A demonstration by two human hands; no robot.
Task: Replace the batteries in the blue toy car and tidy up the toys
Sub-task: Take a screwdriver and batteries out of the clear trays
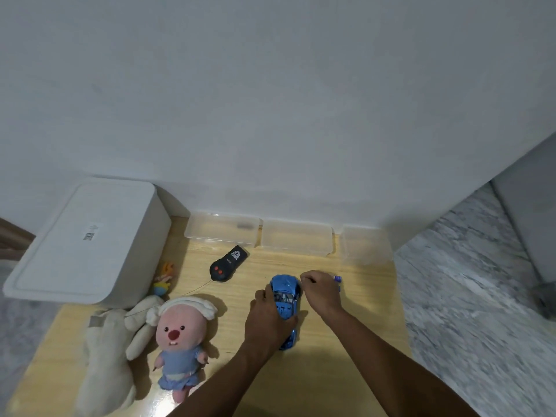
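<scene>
Blue toy car [285, 299] looked light, hard, glossy, slippery; our left hand [266, 317] fingers gripped its flanks; right hand [320, 291] fingers curled, contents unclear.

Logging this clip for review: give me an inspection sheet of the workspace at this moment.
Surface: wooden table, against a white wall.
Job's things: blue toy car upright; batteries partly hidden behind right hand.
Clutter: black remote, pink plush, cream plush, small doll, white lidded box, clear trays.
Grippers: left hand grips the car; right hand curled, contents unclear.
Cables: thin remote antenna wire.
Surroundings: marbled floor.
</scene>
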